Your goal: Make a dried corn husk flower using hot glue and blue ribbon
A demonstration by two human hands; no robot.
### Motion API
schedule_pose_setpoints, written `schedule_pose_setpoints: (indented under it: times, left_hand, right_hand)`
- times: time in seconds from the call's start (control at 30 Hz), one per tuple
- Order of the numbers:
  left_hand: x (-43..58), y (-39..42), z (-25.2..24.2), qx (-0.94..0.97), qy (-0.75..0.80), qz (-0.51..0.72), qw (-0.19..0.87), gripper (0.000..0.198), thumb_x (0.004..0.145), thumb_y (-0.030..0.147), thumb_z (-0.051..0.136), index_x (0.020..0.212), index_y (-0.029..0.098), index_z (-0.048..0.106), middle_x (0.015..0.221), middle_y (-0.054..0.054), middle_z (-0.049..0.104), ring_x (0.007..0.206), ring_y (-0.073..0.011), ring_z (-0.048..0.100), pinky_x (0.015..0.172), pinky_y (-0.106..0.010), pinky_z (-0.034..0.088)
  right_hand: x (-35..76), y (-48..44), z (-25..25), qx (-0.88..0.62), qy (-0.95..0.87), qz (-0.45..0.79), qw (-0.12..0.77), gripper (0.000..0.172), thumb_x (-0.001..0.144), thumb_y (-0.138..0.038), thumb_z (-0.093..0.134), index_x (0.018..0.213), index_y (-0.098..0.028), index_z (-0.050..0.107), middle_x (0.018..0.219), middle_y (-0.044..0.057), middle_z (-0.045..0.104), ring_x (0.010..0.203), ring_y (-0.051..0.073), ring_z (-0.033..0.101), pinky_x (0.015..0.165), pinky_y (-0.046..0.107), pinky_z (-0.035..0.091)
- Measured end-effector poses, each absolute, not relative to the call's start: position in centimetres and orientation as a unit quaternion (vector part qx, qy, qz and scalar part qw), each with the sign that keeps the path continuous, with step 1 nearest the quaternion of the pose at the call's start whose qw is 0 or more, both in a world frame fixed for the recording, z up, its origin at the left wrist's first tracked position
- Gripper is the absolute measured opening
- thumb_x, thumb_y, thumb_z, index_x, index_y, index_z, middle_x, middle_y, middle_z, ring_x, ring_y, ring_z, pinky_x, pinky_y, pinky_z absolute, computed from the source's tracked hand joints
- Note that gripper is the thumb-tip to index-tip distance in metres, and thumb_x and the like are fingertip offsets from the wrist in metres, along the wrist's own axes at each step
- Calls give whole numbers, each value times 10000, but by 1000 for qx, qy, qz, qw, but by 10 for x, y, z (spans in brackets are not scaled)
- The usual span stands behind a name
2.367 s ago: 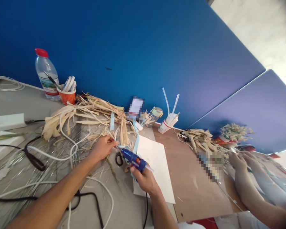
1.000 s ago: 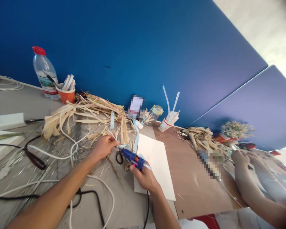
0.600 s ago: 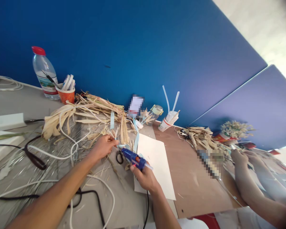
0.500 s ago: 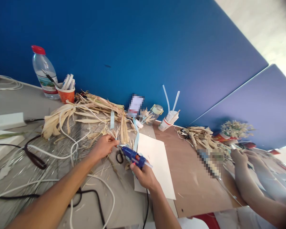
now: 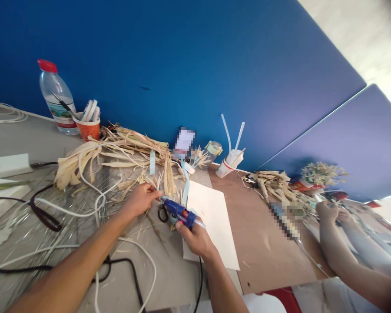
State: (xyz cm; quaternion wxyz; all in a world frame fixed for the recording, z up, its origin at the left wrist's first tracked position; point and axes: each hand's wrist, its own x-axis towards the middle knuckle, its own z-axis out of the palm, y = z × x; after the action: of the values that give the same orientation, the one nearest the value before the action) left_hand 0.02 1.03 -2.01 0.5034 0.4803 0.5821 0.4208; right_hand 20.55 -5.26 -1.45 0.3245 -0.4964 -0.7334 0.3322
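Note:
My right hand (image 5: 197, 239) is closed round a blue hot glue gun (image 5: 180, 212), its nozzle pointing left toward my other hand. My left hand (image 5: 140, 200) pinches a thin dried leaf strip and a pale blue ribbon (image 5: 185, 189) right at the nozzle tip. Black-handled scissors (image 5: 163, 213) lie on the table just below the gun. A white sheet of paper (image 5: 211, 221) lies to the right of both hands. A heap of dried straw-coloured leaves (image 5: 117, 152) sits behind my left hand.
A water bottle (image 5: 54, 98) and an orange cup (image 5: 87, 127) stand at the back left by the blue partition. White and black cables (image 5: 84, 208) cross the table's left side. A cup of glue sticks (image 5: 230, 161) stands at the back. Another person's hands (image 5: 329, 211) work at the right.
The hands have kept their pose, glue gun against the strip; the gun has shifted slightly up and left. The view has tilted a little. The other person's hands moved slightly.

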Motion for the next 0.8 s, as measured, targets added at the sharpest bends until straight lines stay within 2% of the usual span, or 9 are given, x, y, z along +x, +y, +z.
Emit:
schedule_pose_setpoints:
  times: [0.2,0.33,0.53,0.7,0.8]
  left_hand:
    - [0,9,-16,477,598,411,496,199,665,366,614,624,189,535,430,74,440,365,-97,375,409,-235,269]
    - [0,11,-18,489,599,403,490,187,653,355,618,618,191,535,456,67,467,362,-94,374,402,-238,259]
    - [1,12,-22,489,586,413,497,198,639,366,625,609,190,541,471,61,472,368,-94,381,398,-236,270]
    - [1,10,-19,472,584,422,508,226,621,382,633,640,173,549,533,31,550,371,-88,384,394,-236,277]
    - [1,10,-16,467,592,423,502,232,616,387,634,627,175,541,487,48,511,370,-89,380,397,-234,276]
  right_hand:
    - [220,-56,-10,-485,-716,396,308,225,821,-388,549,756,-176,588,660,2,516,617,136,437,571,258,393]
    - [225,-55,-12,-468,-676,468,324,310,840,-479,501,781,-184,574,654,-1,481,578,125,408,522,247,365]
    - [210,-51,-17,-494,-701,405,319,223,827,-380,542,749,-178,598,653,3,526,609,138,450,570,259,390]
    - [207,-52,-15,-508,-716,368,307,209,810,-353,547,757,-166,623,677,16,558,644,150,463,580,255,402]
    - [211,-53,-15,-508,-717,372,299,213,820,-352,533,791,-166,633,705,24,574,669,161,485,600,259,414]
